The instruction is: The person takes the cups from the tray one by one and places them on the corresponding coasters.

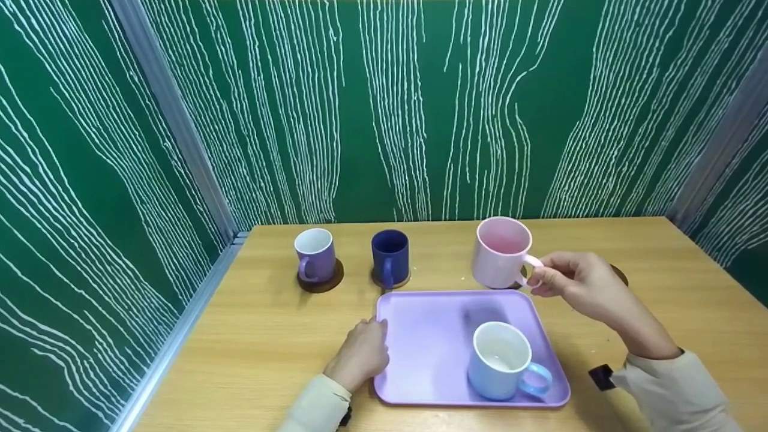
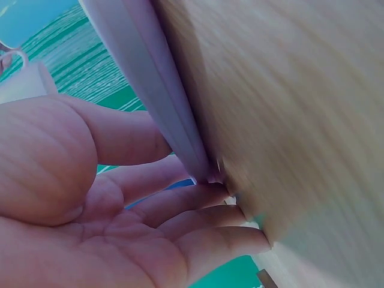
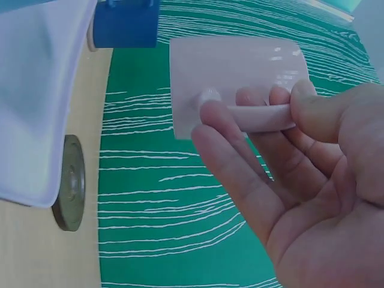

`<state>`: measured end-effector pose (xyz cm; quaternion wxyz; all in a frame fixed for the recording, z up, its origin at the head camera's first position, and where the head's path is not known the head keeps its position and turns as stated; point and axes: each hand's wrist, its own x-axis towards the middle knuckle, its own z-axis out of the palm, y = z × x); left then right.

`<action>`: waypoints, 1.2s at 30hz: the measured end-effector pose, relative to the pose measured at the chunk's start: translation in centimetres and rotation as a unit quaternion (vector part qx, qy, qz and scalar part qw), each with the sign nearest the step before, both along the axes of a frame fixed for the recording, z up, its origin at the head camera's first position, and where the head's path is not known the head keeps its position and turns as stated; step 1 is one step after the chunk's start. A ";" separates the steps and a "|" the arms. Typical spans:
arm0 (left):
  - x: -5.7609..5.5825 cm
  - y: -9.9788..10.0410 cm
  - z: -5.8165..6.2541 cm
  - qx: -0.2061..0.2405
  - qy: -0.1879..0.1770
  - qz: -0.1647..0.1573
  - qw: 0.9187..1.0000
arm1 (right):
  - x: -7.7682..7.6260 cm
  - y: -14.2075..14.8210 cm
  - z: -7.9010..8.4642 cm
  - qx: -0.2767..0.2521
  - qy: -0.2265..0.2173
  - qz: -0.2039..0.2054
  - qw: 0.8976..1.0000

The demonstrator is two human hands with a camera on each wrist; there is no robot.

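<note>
My right hand [image 1: 582,285] grips the handle of a pink mug [image 1: 501,258], fingers and thumb curled round it. In the right wrist view the pink mug [image 3: 240,72] hangs upright above the table. At the lilac tray's [image 1: 426,348] left edge is my left hand [image 1: 363,351]. Seen from the left wrist, its thumb lies at the rim of the tray [image 2: 150,90] and its fingers reach round the edge near the tabletop. A white-and-light-blue mug [image 1: 498,366] stands on the tray's right front part, handle pointing right.
Behind the tray, a purple mug [image 1: 317,258] and a dark blue mug [image 1: 390,258] stand on round coasters. One coaster [image 1: 519,284] shows partly beneath the pink mug; another [image 1: 621,274] is partly behind my right hand. A green, white-lined wall [image 1: 390,120] borders the table's back.
</note>
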<state>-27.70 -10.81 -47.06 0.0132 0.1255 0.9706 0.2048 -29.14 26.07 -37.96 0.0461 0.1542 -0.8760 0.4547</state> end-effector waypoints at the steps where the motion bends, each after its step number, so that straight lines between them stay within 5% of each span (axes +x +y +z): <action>1: 0.0 0.0 0.0 -0.001 -0.001 0.001 1.000 | -0.1 -0.1 0.2 0.000 0.001 -0.006 1.000; 11: -0.1 0.1 0.0 -0.011 -0.003 0.001 1.000 | -1.1 -1.0 0.8 -0.032 0.020 -0.056 0.998; 20: 0.1 0.1 0.1 -0.007 0.002 0.002 1.000 | -2.3 -1.4 -0.9 -0.057 0.041 -0.116 0.991; 36: 0.2 0.0 0.3 -0.007 0.008 -0.006 1.000 | -4.3 -1.4 -3.8 -0.075 -0.031 -0.150 0.985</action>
